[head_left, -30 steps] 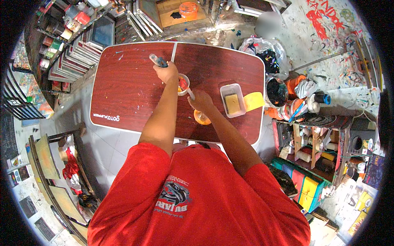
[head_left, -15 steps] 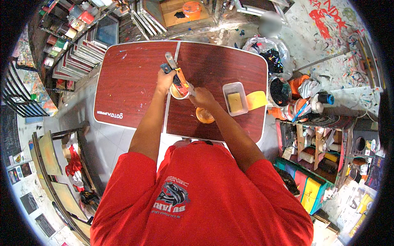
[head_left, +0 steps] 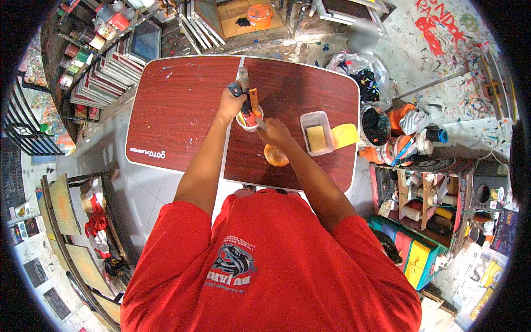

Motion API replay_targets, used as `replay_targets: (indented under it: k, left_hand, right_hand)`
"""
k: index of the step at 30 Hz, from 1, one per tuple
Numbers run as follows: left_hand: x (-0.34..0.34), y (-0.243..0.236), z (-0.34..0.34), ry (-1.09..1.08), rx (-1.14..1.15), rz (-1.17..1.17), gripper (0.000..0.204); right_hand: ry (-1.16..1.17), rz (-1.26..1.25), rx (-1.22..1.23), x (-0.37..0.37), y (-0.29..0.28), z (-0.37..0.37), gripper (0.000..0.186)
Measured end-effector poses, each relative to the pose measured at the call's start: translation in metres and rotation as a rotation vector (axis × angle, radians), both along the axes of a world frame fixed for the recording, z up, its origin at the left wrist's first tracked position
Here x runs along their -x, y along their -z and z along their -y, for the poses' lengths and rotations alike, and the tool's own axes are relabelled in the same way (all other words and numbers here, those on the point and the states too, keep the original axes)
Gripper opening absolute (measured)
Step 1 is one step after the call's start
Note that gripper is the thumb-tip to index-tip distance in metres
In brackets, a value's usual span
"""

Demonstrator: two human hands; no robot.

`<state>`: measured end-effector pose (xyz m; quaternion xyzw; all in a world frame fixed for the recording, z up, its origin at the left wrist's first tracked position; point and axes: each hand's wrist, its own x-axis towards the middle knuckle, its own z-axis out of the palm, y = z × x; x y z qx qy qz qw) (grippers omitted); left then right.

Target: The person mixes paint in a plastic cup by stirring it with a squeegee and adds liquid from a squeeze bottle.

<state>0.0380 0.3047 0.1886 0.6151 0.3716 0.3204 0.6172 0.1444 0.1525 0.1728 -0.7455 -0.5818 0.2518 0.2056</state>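
Observation:
Over the brown folding table point(head_left: 177, 110) my left hand point(head_left: 231, 105) is closed round a dark-handled tool point(head_left: 235, 88) that reaches down to a white tub point(head_left: 247, 126) with orange-red stuff in it. An orange stick point(head_left: 254, 100) and a greyish flat strip point(head_left: 243, 77) rise beside that hand. My right hand point(head_left: 273, 133) is closed at the tub's right side, on a pale flat tool point(head_left: 260, 123) whose kind I cannot make out. Just below lies an orange-smeared round lid point(head_left: 276, 155).
Right of my hands stand a clear plastic box point(head_left: 318, 133) and a yellow piece point(head_left: 345, 135). Tubs of dark ink point(head_left: 376, 124) and a plastic bag point(head_left: 362, 77) crowd the table's right side. Framed screens point(head_left: 110, 77) lean beyond its left end.
Both tools and the tub have shifted slightly right. The dark-handled tool and orange stick stand steeper over the tub. My left hand has moved a little right; the right hand stays close by.

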Motion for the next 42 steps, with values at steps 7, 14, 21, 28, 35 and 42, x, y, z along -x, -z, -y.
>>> replay_targets:
  k: [7, 14, 21, 28, 35, 42]
  left_hand:
    - [0.0, 0.004, 0.0, -0.029, -0.093, 0.01, 0.044]
    - [-0.002, 0.012, -0.009, 0.008, 0.069, -0.055, 0.041]
    - [-0.006, 0.013, -0.011, 0.04, 0.31, -0.067, 0.016]
    - [-0.003, 0.015, -0.013, 0.089, 0.493, 0.129, 0.017]
    - [0.002, 0.01, -0.009, 0.15, 0.481, 0.05, 0.021]
    - [0.003, -0.001, -0.006, 0.144, 0.497, 0.075, 0.032]
  right_hand:
    - [-0.02, -0.012, 0.0, -0.001, 0.001, 0.003, 0.034]
    - [0.022, -0.081, 0.028, -0.001, -0.001, 0.009, 0.034]
    - [0.057, -0.09, 0.038, 0.009, 0.0, 0.009, 0.031]
    - [0.023, -0.035, 0.138, 0.012, 0.011, 0.006, 0.031]
    - [0.007, -0.03, 0.006, 0.017, 0.01, 0.009, 0.028]
    - [0.017, 0.012, -0.011, 0.028, 0.019, 0.006, 0.027]
